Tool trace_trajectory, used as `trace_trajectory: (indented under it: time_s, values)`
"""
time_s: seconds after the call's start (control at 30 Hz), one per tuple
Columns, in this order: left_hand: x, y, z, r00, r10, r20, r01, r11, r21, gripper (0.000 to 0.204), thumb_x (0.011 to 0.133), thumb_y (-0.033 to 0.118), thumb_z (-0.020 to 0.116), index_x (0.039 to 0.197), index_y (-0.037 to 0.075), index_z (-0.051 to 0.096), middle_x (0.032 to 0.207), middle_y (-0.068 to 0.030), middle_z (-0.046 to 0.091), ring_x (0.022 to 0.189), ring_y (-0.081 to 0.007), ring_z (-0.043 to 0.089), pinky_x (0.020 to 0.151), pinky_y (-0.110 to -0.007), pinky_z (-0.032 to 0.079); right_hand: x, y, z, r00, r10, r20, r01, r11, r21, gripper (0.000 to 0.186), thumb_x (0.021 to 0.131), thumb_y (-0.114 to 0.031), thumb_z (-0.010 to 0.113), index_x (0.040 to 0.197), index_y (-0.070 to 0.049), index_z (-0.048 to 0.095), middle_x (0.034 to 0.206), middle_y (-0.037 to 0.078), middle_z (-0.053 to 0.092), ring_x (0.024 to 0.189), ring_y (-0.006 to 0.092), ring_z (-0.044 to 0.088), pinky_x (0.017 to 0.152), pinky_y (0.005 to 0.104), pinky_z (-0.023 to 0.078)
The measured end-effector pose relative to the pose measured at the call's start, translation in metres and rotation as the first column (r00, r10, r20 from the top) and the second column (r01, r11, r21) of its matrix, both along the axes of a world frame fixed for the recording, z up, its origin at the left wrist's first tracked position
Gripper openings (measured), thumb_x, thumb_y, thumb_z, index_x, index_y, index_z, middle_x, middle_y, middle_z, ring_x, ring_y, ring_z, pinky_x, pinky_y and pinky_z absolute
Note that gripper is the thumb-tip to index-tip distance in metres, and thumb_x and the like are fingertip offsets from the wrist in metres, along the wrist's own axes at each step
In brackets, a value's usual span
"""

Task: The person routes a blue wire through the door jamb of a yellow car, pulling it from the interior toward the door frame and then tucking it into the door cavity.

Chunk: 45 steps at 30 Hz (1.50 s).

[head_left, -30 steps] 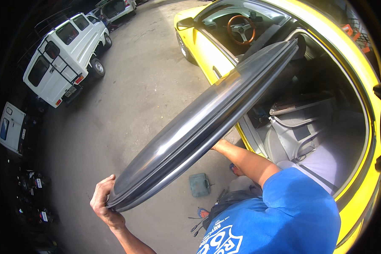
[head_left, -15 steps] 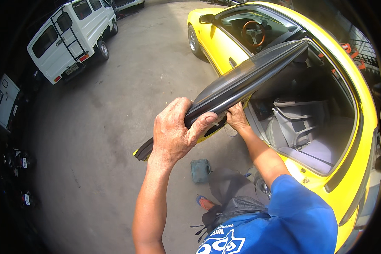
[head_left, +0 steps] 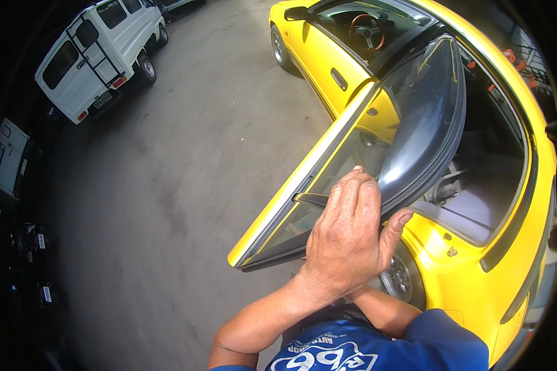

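The yellow car's rear door (head_left: 303, 185) stands open, its window glass (head_left: 353, 157) showing across the middle. Along the black upper window frame runs a broad, curved, shiny dark strip (head_left: 424, 123) that looks like a window visor. My left hand (head_left: 349, 238) grips the near end of this frame, fingers together on one side and the thumb on the other. Behind my left wrist, my right forearm (head_left: 384, 309) reaches toward the door; the right hand's fingers are hidden there.
Right of the door is the car's rear opening, with a pale grey seat (head_left: 470, 213) inside. The front door (head_left: 328, 62) is shut. A rear wheel (head_left: 402, 275) shows below. At the far left a white van (head_left: 93, 55) is parked on the grey concrete floor (head_left: 167, 204).
The rear door has turned, so more of its glass and yellow edge show. My left hand has moved right and nearer with the frame. My right hand has passed behind my left wrist.
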<state>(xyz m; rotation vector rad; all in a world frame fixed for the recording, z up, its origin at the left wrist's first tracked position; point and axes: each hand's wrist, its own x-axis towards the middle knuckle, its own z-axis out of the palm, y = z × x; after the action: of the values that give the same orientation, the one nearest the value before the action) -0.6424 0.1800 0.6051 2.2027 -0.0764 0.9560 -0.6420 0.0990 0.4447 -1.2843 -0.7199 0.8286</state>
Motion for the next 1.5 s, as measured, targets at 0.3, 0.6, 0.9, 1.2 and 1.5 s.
trace_trajectory:
  time_s: [0.3,0.6,0.9,1.2,1.5]
  values:
    - [0.029,-0.155,0.001,0.916,-0.393,-0.082,0.333,0.858,-0.390,0.053,0.107,0.016,0.053,0.138,-0.023,0.036,0.146,-0.0436,0.036,0.145,-0.0579,0.034,0.123,-0.061,0.028,-0.065,-0.113,0.058,0.779,-0.625,-0.039,0.615,0.751,0.242,0.066,0.111,-0.044,0.046,0.163,-0.011,0.022,0.150,0.017,0.043,0.135,0.0287,0.047,0.118,0.0500,0.040]
    - [0.015,-0.120,-0.060,0.676,-0.729,0.111,0.674,0.549,-0.494,0.048,0.100,0.012,0.063,0.140,-0.009,0.050,0.160,-0.0311,0.031,0.152,-0.0497,0.028,0.123,-0.053,0.034,-0.017,-0.249,0.035,-0.014,-0.827,0.562,0.997,0.029,0.067,0.045,0.111,-0.031,0.054,0.145,-0.003,0.049,0.131,0.013,0.060,0.109,0.0201,0.061,0.094,0.0333,0.052]
    - [-0.076,0.186,-0.234,0.589,-0.457,-0.667,0.173,0.877,-0.448,0.027,0.095,0.014,0.069,0.118,0.001,0.069,0.142,-0.0234,0.057,0.133,-0.0427,0.055,0.112,-0.047,0.045,0.021,-0.289,0.038,-0.223,-0.782,0.582,0.973,-0.212,0.089,0.032,0.110,-0.036,0.054,0.112,-0.004,0.060,0.079,0.002,0.056,0.064,0.0097,0.052,0.059,0.0255,0.043]
    - [0.080,0.321,-0.239,0.606,-0.364,-0.707,0.181,0.929,-0.323,0.027,0.094,0.014,0.069,0.118,0.001,0.071,0.141,-0.0253,0.058,0.130,-0.0423,0.058,0.111,-0.046,0.046,-0.011,-0.244,0.030,-0.416,-0.606,0.678,0.879,-0.458,0.130,0.037,0.108,-0.041,0.059,0.105,-0.004,0.060,0.075,0.003,0.056,0.063,0.0128,0.054,0.060,0.0278,0.044]
    - [0.343,0.416,-0.270,0.348,-0.425,-0.836,0.230,0.903,-0.363,0.030,0.097,0.017,0.067,0.122,0.000,0.072,0.131,-0.0222,0.067,0.123,-0.0360,0.065,0.105,-0.044,0.051,-0.043,-0.237,0.011,-0.520,-0.211,0.827,0.416,-0.909,0.030,0.068,0.107,-0.059,0.050,0.126,0.006,0.063,0.096,0.013,0.069,0.084,0.0242,0.063,0.079,0.0366,0.052]
